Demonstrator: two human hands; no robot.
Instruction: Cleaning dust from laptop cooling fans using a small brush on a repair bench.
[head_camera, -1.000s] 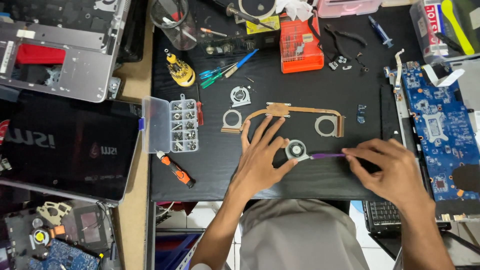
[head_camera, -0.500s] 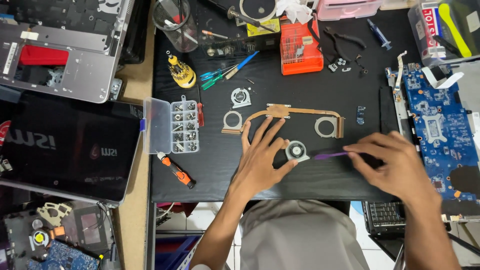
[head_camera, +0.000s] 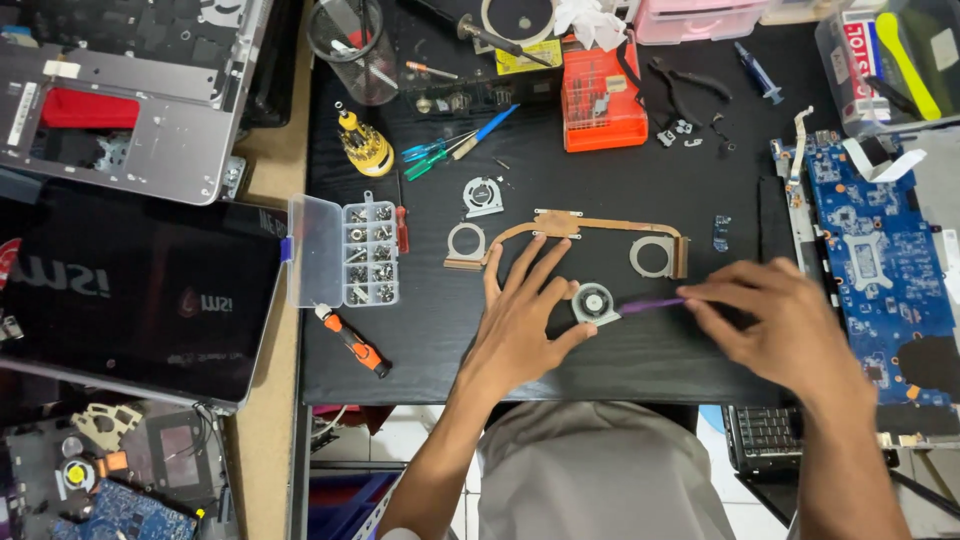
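Observation:
A small round grey cooling fan lies on the black mat. My left hand rests flat beside it, fingers spread, with the thumb and forefinger touching the fan's left side. My right hand pinches a thin purple tool whose tip reaches the fan's right edge. Just beyond the fan lies a copper heat pipe assembly with two ring-shaped fan frames at its ends.
A clear screw organiser box, an orange-handled screwdriver and a yellow bit holder lie to the left. An orange case sits at the back. A blue circuit board is at right, a black laptop lid at left.
My right hand has slid slightly left along the purple tool toward the fan. My left hand stays on the fan.

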